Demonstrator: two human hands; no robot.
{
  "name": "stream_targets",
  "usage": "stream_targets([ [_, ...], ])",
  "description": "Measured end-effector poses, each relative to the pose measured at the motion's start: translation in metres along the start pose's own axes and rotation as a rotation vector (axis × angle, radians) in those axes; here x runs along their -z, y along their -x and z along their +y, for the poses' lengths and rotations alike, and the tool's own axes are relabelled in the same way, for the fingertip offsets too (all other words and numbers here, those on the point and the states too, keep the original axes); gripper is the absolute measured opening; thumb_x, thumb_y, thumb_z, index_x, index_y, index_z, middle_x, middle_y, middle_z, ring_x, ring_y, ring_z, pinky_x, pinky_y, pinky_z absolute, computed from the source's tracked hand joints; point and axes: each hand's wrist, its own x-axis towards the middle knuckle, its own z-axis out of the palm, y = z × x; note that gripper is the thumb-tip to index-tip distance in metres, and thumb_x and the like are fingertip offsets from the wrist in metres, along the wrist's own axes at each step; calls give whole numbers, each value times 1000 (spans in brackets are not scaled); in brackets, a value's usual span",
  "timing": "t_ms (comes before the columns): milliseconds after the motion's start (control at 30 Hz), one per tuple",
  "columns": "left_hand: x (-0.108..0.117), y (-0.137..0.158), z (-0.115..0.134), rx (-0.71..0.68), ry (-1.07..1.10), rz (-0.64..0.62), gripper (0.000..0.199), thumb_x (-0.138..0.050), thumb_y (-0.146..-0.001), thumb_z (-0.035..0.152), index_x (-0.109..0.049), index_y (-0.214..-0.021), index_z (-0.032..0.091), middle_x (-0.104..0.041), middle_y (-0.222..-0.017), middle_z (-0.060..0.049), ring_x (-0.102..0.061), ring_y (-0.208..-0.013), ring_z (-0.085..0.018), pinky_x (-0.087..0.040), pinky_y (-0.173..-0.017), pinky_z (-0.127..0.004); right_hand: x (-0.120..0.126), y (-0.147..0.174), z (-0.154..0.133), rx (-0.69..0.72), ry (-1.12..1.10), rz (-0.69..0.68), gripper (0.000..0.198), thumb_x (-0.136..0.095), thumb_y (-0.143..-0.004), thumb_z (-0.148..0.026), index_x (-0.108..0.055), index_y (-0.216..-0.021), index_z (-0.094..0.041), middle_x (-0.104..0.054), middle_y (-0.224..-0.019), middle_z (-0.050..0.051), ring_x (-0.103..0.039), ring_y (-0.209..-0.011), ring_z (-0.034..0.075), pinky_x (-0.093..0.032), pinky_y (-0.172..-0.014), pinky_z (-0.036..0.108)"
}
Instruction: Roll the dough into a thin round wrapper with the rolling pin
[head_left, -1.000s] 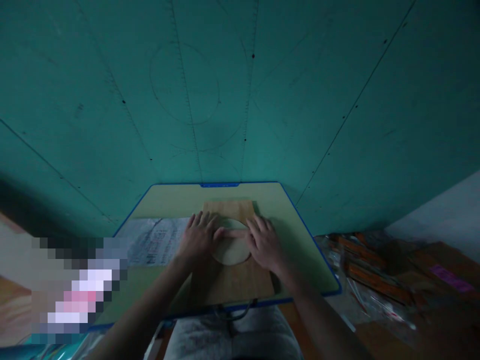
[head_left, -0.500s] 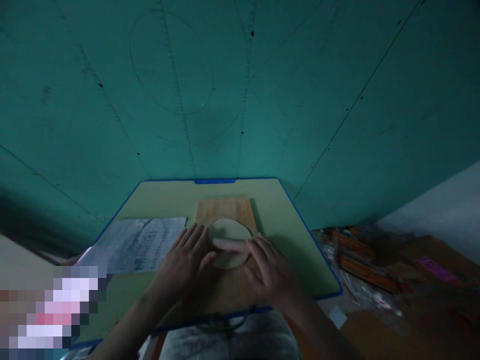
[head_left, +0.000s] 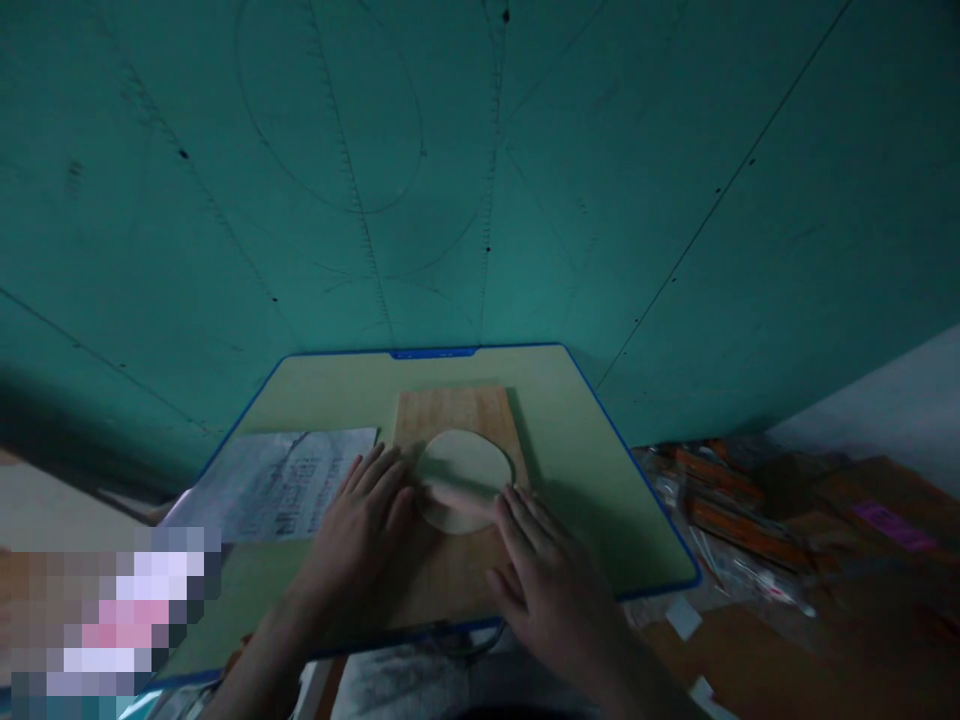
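Note:
A flat round of pale dough [head_left: 465,458] lies on a wooden board [head_left: 454,580]. Across the dough rests a slim rolling pin [head_left: 461,502], slightly lower at its right end. My left hand [head_left: 366,515] lies over the pin's left end, with its fingers stretched forward. Over the right end is my right hand [head_left: 546,560], its fingers extended and its thumb apart. Both hands cover the pin's ends, so only its middle shows. The fingers lie flat and are not wrapped round the pin.
The board sits on a pale green table [head_left: 592,500] with a blue rim, up against a green wall [head_left: 450,200]. A printed sheet [head_left: 277,485] lies on the left. Orange items in clear plastic [head_left: 742,530] are on the right, beyond the table.
The rolling pin and my right hand have moved slightly nearer to me over the dough, and the pin now slants more. The view has shifted a little.

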Motion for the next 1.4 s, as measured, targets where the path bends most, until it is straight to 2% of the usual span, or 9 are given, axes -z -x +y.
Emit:
stream_targets([
  [300, -9, -93, 38, 83, -133, -130, 39, -42, -100, 36, -73, -115, 20, -51, -151, -16, -46, -140, -38, -38, -112, -59, -7, -55, 54, -150, -47, -17, 51, -44, -103, -39, -53, -143, -7, -35, -158, 25, -31, -148, 37, -37, -115, 59],
  [467, -5, -48, 22, 67, -18, -106, 47, -34, -102, 36, -59, -139, 23, -50, -152, -14, -37, -147, -36, -34, -116, -60, -1, -15, 3, 17, -155, -98, 68, -57, -97, -34, -33, -156, -12, -35, -160, 17, -31, -149, 31, -42, -115, 51],
  [600, -8, -15, 2, 42, 39, -44, 48, -31, -104, 38, -53, -142, 21, -44, -156, -13, -29, -150, -34, -37, -114, -59, 2, 2, -34, 174, -174, -133, 66, -63, -93, -36, -43, -151, -10, -33, -161, 16, -31, -150, 30, -38, -119, 47],
  [800, -20, -63, 45, -48, 28, -105, 36, -42, -101, 38, -69, -117, 20, -65, -131, -14, -39, -143, -39, -28, -115, -69, -2, -3, -2, 89, -176, -155, 71, -59, -91, -21, -32, -157, -13, -29, -164, 14, -29, -151, 28, -39, -118, 48],
  [967, -17, -92, 81, -69, 22, -160, 35, -40, -103, 37, -70, -117, 26, -65, -133, -10, -44, -139, -37, -27, -115, -67, -13, 16, 15, 99, -160, -112, 80, -56, -94, -24, -14, -162, -15, -30, -163, 16, -30, -150, 29, -45, -113, 47],
  [1100, -13, -63, 57, -11, -12, -182, 41, -40, -102, 40, -61, -131, 20, -52, -149, -15, -37, -146, -35, -32, -116, -57, -16, 12, -20, 202, -182, -162, 64, -63, -91, -29, -45, -150, -12, -29, -164, 16, -24, -152, 33, -40, -117, 47],
  [1233, -12, -30, 27, 85, 11, -134, 58, -27, -103, 30, -22, -155, 6, -31, -161, -25, -30, -150, -32, -37, -115, -53, -14, -11, -58, 425, -304, -210, 52, -59, -95, -40, -56, -139, -12, -51, -152, 13, -36, -147, 26, -27, -124, 41],
  [1300, -17, -29, 31, 91, 44, -113, 63, -26, -100, 24, -8, -158, 5, -25, -163, -26, -32, -150, -32, -38, -114, -53, -16, -15, -63, 474, -341, -207, 47, -58, -96, -41, -60, -135, -14, -62, -139, 11, -47, -138, 24, -29, -123, 38],
  [1400, -29, -47, 67, 67, 27, -137, 65, -40, -96, 29, -24, -155, 5, -26, -162, -28, -33, -148, -38, -38, -112, -56, -19, 0, -47, 441, -363, -168, 33, -60, -94, -40, -69, -121, -22, -69, -126, 6, -54, -130, 23, -40, -116, 37],
])
